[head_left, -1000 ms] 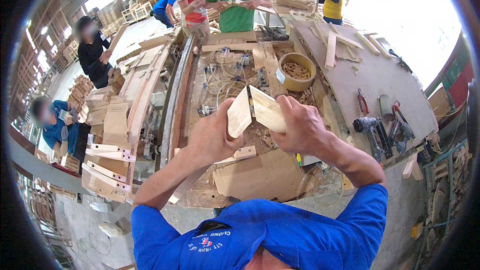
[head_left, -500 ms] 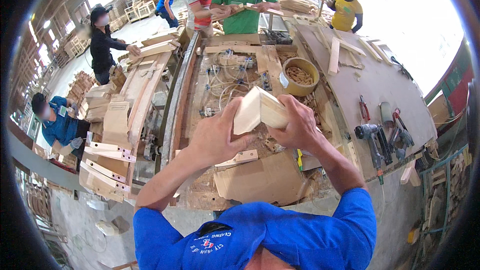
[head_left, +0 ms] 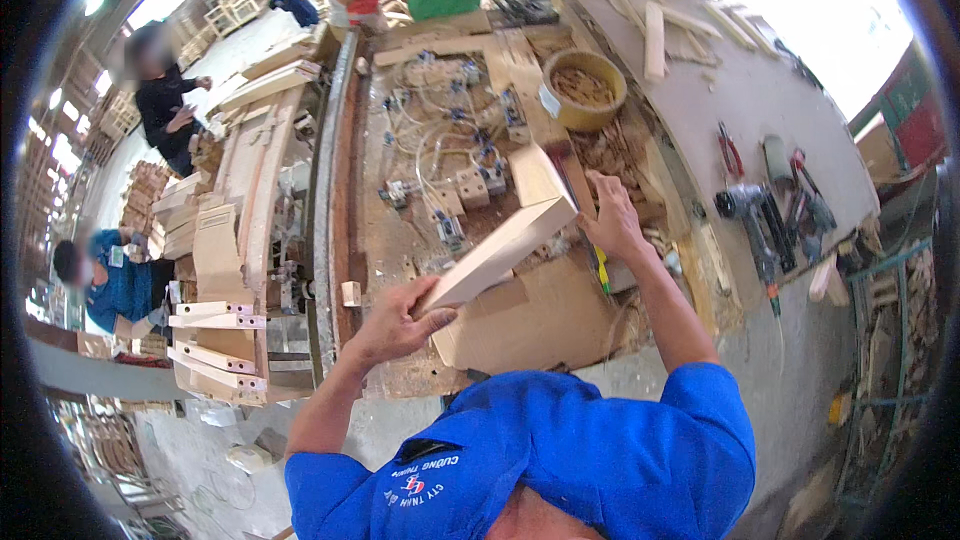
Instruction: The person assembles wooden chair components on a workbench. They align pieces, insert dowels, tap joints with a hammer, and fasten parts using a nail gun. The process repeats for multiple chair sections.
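My left hand (head_left: 400, 320) grips the lower end of a pale wooden angled piece (head_left: 505, 250), its thumb and fingers around the wood. The piece slants up to the right over the bench, its long arm meeting a shorter arm at a corner. Beside that corner is my right hand (head_left: 614, 218), its fingers curled. A reddish-brown flat strip (head_left: 574, 180) shows at its fingertips; whether the hand holds it is not clear. Beneath lie a cardboard sheet (head_left: 535, 325) and, further off, metal clamps (head_left: 470, 185) with clear air hoses.
A round yellow tub (head_left: 590, 120) of wooden dowels stands beyond my right hand. On the right-hand table lie a nail gun (head_left: 745, 205) and red-handled pliers (head_left: 731, 148). Drilled wooden parts (head_left: 215, 315) rest on the left bench. Co-workers stand left and at the far side.
My hands have moved apart: the left went down toward me, the right shifted slightly right. The wooden piece has turned, so its long arm now shows. My view has tilted downward.
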Available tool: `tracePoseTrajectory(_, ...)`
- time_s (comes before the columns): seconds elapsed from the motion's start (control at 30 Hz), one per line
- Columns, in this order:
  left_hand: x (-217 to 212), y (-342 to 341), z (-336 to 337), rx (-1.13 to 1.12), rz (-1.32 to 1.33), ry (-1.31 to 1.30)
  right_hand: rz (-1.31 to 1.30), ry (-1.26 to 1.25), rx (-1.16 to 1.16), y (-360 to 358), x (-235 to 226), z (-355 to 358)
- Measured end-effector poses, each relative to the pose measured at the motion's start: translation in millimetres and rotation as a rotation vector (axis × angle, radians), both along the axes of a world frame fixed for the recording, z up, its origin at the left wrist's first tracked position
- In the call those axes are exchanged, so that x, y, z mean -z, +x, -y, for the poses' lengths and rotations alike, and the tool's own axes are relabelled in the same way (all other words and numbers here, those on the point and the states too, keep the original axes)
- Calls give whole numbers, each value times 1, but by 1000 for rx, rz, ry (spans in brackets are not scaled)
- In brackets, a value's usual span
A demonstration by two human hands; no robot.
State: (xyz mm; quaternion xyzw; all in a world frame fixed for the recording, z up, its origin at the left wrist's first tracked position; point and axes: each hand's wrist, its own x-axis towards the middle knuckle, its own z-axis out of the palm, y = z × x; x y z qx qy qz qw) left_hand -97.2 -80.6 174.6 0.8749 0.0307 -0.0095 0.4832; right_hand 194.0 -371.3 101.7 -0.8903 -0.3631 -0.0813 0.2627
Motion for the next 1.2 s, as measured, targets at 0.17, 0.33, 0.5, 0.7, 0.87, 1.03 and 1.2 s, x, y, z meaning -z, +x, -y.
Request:
tracePoseTrajectory(0.17,40,12,-11,-54,242,514,-262,-356,271,-2,89,16)
tracePoseTrajectory(0.33,68,32,-19,25,256,738,-221,-256,257,3,109,8)
tracePoseTrajectory(0.5,113,67,-29,117,296,851,-159,-268,254,21,99,23)
tracePoseTrajectory(0.7,147,105,-36,130,267,869,-182,-250,274,18,95,24)
tracePoseTrajectory(0.87,159,130,-34,137,307,826,-215,-230,283,21,96,22)
tracePoseTrajectory(1.03,165,124,-38,173,343,792,-215,-218,303,19,98,23)
tracePoseTrajectory(1.2,156,77,-84,119,122,757,-222,-196,294,19,97,21)
